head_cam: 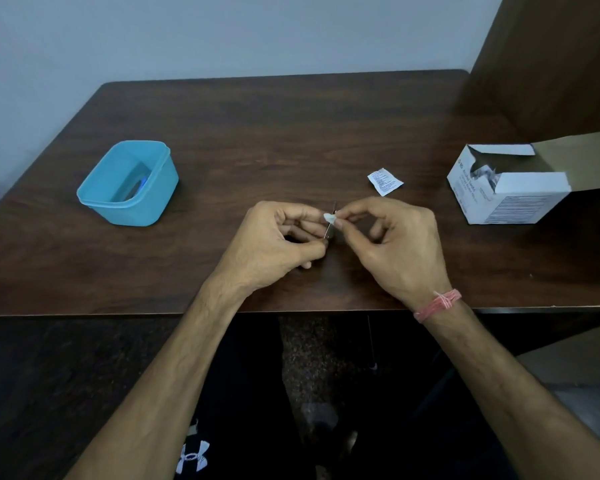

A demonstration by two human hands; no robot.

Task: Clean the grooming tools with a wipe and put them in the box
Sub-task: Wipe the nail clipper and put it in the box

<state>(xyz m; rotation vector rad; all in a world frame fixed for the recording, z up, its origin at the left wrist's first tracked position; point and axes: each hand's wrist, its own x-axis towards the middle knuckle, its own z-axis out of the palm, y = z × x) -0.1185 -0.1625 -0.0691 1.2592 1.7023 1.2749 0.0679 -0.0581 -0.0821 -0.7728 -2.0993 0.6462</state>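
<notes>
Over the front middle of the dark wooden table (257, 133), my left hand (274, 240) pinches the lower end of a thin metal grooming tool (329, 230), which stands nearly upright. My right hand (392, 244) pinches a small folded white wipe (329, 217) against the tool's shaft. Most of the tool is hidden by my fingers. A blue plastic box (129, 183) stands open at the left, with a blue item lying inside it.
A torn white wipe sachet (384, 181) lies on the table behind my right hand. An open white carton of swabs (506, 187) stands at the right edge, its flap raised. A brown panel (551, 64) rises at the far right.
</notes>
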